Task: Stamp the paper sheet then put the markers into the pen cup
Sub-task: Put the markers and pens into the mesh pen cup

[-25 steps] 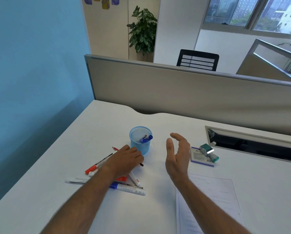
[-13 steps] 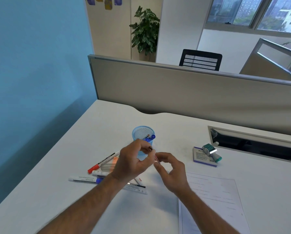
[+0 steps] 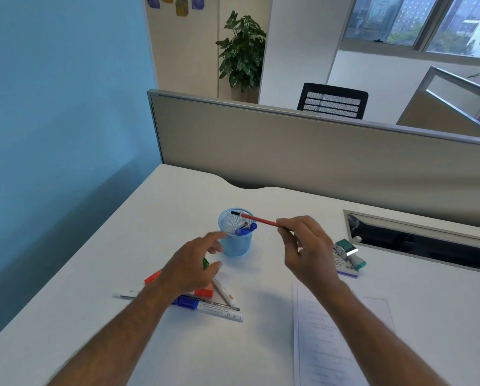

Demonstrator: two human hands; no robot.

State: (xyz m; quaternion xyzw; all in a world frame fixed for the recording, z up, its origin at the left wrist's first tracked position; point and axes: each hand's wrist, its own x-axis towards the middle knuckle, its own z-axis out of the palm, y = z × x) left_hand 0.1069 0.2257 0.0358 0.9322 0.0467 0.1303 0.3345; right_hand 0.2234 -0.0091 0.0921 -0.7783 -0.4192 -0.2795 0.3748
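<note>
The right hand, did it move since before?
Yes. The right hand rose and now holds a red pen pointing over the blue cup.

Light-blue mesh pen cup [image 3: 236, 243], thin red marker [image 3: 258, 220], white desk [image 3: 177, 196]

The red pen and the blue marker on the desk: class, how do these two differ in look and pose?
The red pen is thin, with a black tip; the blue marker is thicker, white-bodied with a blue cap. The red pen is held in the air by the right hand, tip over the cup; the blue marker lies flat on the desk, partly under other markers. Both are still outside the cup.
</note>
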